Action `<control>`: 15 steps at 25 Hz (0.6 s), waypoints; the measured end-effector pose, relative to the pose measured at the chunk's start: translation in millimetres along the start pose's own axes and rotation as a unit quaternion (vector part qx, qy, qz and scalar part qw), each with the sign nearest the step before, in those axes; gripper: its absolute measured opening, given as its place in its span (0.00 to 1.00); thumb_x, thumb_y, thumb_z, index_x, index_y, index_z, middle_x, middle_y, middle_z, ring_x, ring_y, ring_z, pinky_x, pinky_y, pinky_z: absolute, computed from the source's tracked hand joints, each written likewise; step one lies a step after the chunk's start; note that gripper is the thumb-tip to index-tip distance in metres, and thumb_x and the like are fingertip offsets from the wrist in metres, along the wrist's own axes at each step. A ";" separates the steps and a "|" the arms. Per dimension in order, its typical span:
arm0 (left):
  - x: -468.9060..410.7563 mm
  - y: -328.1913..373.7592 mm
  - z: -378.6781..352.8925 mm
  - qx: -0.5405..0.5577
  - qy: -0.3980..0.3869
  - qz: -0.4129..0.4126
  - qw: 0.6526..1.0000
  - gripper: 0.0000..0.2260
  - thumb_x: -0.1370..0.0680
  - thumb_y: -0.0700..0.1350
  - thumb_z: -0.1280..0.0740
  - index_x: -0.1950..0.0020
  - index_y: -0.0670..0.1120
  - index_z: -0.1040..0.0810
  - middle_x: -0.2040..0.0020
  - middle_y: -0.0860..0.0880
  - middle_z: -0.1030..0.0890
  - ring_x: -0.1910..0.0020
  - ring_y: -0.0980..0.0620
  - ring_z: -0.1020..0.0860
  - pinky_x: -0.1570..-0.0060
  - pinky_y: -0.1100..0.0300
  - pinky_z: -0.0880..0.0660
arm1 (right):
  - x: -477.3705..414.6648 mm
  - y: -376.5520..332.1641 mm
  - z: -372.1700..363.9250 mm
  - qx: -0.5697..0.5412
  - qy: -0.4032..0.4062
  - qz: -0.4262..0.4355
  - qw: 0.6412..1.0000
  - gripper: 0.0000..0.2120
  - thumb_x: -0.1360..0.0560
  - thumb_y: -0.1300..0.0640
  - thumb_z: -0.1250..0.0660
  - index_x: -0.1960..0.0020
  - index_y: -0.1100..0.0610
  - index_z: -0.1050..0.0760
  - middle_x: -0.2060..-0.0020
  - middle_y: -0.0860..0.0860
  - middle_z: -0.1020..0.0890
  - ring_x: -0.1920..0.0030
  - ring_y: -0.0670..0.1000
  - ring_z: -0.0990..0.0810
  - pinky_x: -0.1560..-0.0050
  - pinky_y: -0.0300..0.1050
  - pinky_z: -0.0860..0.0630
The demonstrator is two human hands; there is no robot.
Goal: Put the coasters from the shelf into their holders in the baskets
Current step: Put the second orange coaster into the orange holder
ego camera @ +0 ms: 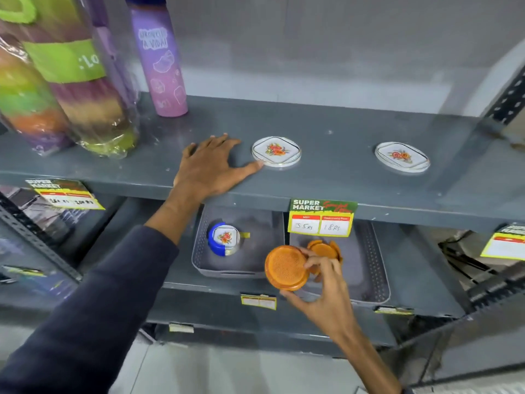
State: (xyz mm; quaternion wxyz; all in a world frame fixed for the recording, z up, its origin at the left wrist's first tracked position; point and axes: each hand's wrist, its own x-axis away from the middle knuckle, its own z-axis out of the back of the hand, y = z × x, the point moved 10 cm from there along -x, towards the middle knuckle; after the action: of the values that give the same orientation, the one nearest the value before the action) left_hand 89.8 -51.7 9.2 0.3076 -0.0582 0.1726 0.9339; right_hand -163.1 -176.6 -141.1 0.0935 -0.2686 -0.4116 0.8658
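Note:
Two white floral coasters lie on the grey upper shelf point(341, 143): one in the middle point(276, 151), another further right point(402, 157). My left hand point(210, 166) rests flat on the shelf, fingers spread, its thumb tip touching the middle coaster's edge. Below, my right hand point(321, 282) grips an orange round coaster point(285, 267), tilted, in front of the orange holder point(324, 250) in the right grey basket point(375, 280). The left grey basket point(255, 268) holds a blue holder point(217, 240) with a white floral coaster point(226, 237) in it.
Wrapped multicoloured bottles point(71, 89) and a purple bottle point(160, 58) stand at the left of the upper shelf. A supermarket price tag point(322, 217) hangs from the shelf edge above the baskets. Other tags point(65, 194) sit along the shelf fronts. A perforated upright point(508, 100) bounds the right.

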 end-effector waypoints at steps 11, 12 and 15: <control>-3.9 -4.4 -3.1 -0.007 0.010 0.002 1.000 0.41 0.31 0.79 0.45 0.25 0.58 0.33 0.20 0.53 0.36 0.21 0.50 0.40 0.25 0.44 0.46 | -35.3 198.4 25.2 0.165 0.003 -0.252 0.953 0.26 0.36 0.55 0.17 0.40 0.53 0.19 0.42 0.51 0.16 0.43 0.50 0.22 0.46 0.33 0.33; -4.0 -4.6 -3.3 -0.008 0.010 0.001 1.000 0.41 0.31 0.79 0.45 0.25 0.58 0.33 0.20 0.53 0.36 0.21 0.50 0.40 0.25 0.43 0.46 | -36.1 210.1 20.5 0.142 -0.014 -0.279 0.950 0.25 0.33 0.57 0.18 0.38 0.55 0.20 0.41 0.53 0.18 0.44 0.44 0.21 0.46 0.29 0.33; -5.3 -4.9 -3.3 -0.009 0.009 -0.002 1.000 0.41 0.31 0.79 0.45 0.25 0.58 0.34 0.20 0.53 0.36 0.21 0.50 0.40 0.25 0.43 0.46 | -37.8 239.9 3.3 0.137 -0.064 -0.322 0.935 0.25 0.36 0.57 0.16 0.40 0.51 0.18 0.36 0.54 0.22 0.43 0.46 0.21 0.36 0.34 0.27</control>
State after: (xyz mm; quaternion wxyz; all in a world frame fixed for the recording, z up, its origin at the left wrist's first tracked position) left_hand 97.0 -52.1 5.9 0.3070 -0.0698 0.1672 0.9343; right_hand -119.0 -347.7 -307.8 0.3764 -0.0503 -0.3590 0.8526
